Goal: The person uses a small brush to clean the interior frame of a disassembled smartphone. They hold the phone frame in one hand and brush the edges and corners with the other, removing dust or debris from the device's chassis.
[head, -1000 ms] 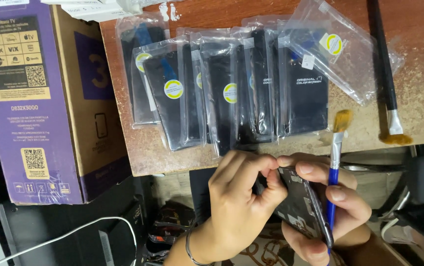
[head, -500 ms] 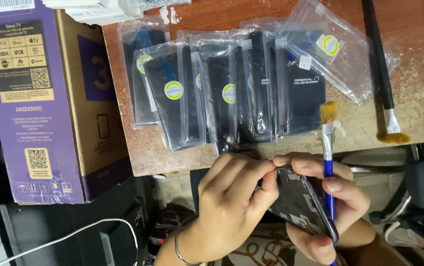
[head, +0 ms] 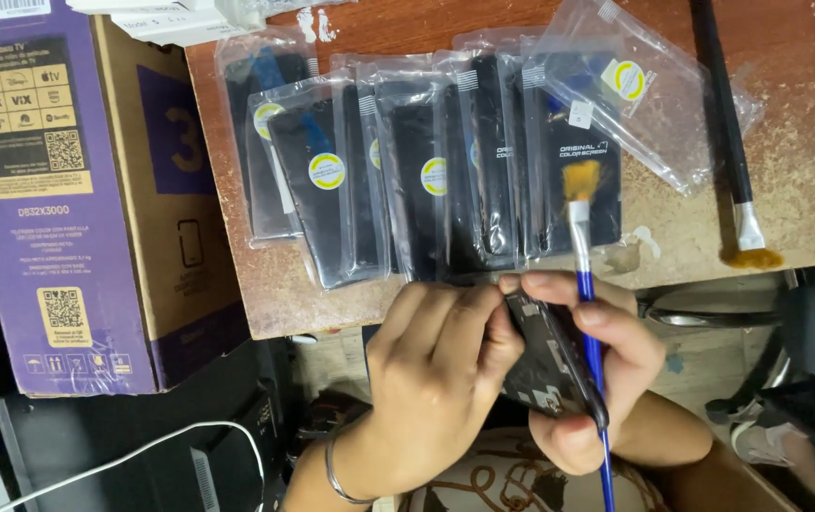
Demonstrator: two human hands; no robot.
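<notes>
While left hand (head: 436, 370) hides its near edge, dark phone (head: 550, 360) pinched, right hand (head: 597, 370) clamping blue brush (head: 589, 313).

Worn brown wooden desk (head: 805, 171), scratched & paint-flecked, is seen from above. A purple cardboard box (head: 57, 190) is stood at its left. Tiled floor (head: 701, 351) is glimpsed below; even light.
</notes>
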